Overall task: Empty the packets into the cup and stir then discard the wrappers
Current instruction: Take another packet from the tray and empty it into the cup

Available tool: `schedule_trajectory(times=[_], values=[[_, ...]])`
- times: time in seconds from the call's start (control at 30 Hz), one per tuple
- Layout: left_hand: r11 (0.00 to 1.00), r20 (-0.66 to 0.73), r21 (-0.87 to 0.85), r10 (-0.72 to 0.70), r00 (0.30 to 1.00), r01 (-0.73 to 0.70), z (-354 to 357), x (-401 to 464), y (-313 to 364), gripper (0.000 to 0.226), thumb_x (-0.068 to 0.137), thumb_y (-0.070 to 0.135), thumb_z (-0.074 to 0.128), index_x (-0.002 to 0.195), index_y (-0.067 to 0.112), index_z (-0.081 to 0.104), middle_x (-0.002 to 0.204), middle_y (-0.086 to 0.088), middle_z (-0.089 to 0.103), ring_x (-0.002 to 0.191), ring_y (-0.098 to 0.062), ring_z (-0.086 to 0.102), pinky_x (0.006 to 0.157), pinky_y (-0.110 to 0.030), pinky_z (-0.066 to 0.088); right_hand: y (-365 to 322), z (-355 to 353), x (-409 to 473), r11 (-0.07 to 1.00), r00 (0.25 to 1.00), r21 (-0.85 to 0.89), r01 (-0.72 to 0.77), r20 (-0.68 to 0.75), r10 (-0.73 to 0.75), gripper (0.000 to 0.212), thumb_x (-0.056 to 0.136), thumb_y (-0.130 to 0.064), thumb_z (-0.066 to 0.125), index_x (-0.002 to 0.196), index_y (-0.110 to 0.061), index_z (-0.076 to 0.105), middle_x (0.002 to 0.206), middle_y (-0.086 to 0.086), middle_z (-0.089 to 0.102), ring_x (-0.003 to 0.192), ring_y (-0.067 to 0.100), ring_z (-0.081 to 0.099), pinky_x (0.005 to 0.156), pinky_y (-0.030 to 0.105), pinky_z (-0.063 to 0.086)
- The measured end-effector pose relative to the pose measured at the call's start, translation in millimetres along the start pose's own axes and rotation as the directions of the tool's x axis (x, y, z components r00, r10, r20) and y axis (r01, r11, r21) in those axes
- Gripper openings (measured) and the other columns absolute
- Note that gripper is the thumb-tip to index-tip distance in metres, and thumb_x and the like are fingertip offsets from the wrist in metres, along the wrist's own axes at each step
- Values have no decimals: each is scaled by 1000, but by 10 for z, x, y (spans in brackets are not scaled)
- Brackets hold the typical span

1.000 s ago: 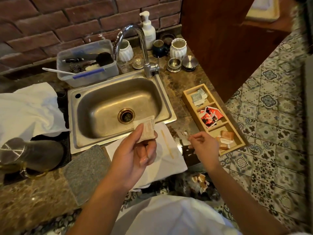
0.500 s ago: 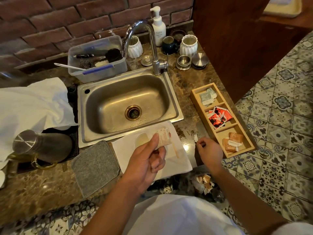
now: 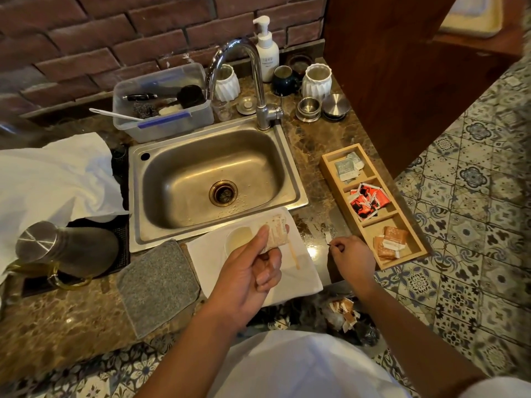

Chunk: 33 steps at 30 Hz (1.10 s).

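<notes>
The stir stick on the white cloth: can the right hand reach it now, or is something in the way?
Probably yes. The stir stick lies bare on the white cloth, between both hands. The right hand is close beside it but pinches a torn strip, so it must drop that first. The left hand, holding the packet, hovers nearby.

dim, warm indoor light; a small glare spot shines on the marble counter [image 3: 312, 250] by the white cloth [image 3: 298, 278]. wide-angle bending curves the edges; the picture is slightly soft throughout.
</notes>
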<state>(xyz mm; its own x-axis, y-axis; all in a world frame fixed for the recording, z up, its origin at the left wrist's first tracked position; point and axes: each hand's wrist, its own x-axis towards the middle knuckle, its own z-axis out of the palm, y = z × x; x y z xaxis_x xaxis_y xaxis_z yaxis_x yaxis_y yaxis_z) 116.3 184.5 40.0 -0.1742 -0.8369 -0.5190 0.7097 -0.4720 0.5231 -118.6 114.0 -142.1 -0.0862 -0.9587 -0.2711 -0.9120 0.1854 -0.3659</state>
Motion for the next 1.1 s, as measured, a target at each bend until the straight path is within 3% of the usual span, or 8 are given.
schedule_trajectory(times=[0.3,0.43,0.53,0.63,0.77,0.87,0.97,1.1], values=[[1000,27,-14,10,1000,-9,-2,-9,-20,41,96,32,62,122,1,64,61,-5,54,40,-4,34,39,-18,24,-34,-55,-53,997,999,-75,27,30,-25,31,103,-36,48,112,-29,78,102,0,78,85,21,71,67,33,60],[1000,27,18,25,999,-26,17,-24,-21,29,99,30,57,107,7,73,60,-4,53,39,-4,34,40,-17,24,-156,-248,30,995,980,-95,6,200,14,30,102,-37,50,122,-29,72,113,1,76,96,22,70,72,32,58],[997,36,59,51,998,-53,50,-43,1,28,98,31,57,103,10,76,60,-3,53,39,-3,33,41,-19,20,-345,-484,69,999,978,37,-17,209,9,31,99,-40,55,125,-28,66,95,1,76,84,18,70,65,28,51],[991,23,109,77,997,-79,53,-52,19,31,97,33,58,102,8,76,61,-5,53,39,-4,34,44,-22,17,-625,-790,-13,917,967,398,35,217,-131,23,100,-33,61,119,-26,71,73,-3,72,67,5,67,62,24,47],[982,12,169,87,996,-88,64,-74,23,35,100,32,53,97,5,74,58,-7,55,39,-5,35,44,-23,18,-1027,-1258,-270,642,876,745,178,176,-448,25,97,-14,69,120,-22,74,70,14,62,64,8,66,71,25,55],[977,12,192,91,996,-92,69,-111,40,36,101,31,51,92,4,73,53,-3,51,39,-6,34,44,-23,18,-1239,-1534,-426,553,782,800,233,183,-595,35,96,-2,66,123,-23,73,74,19,63,68,18,66,75,29,56],[974,4,212,87,996,-86,67,-148,65,36,100,31,52,87,4,72,45,1,44,37,-5,29,44,-24,12,-1337,-1707,-536,552,697,775,309,210,-685,38,95,-2,65,121,-28,75,74,14,70,71,40,63,71,49,54],[971,-24,229,73,997,-65,30,-180,101,31,97,31,56,85,7,71,42,3,37,37,-5,24,42,-22,13,-1362,-1751,-574,578,682,727,370,210,-700,35,92,-8,72,120,-28,76,75,7,71,64,25,60,62,37,51]])
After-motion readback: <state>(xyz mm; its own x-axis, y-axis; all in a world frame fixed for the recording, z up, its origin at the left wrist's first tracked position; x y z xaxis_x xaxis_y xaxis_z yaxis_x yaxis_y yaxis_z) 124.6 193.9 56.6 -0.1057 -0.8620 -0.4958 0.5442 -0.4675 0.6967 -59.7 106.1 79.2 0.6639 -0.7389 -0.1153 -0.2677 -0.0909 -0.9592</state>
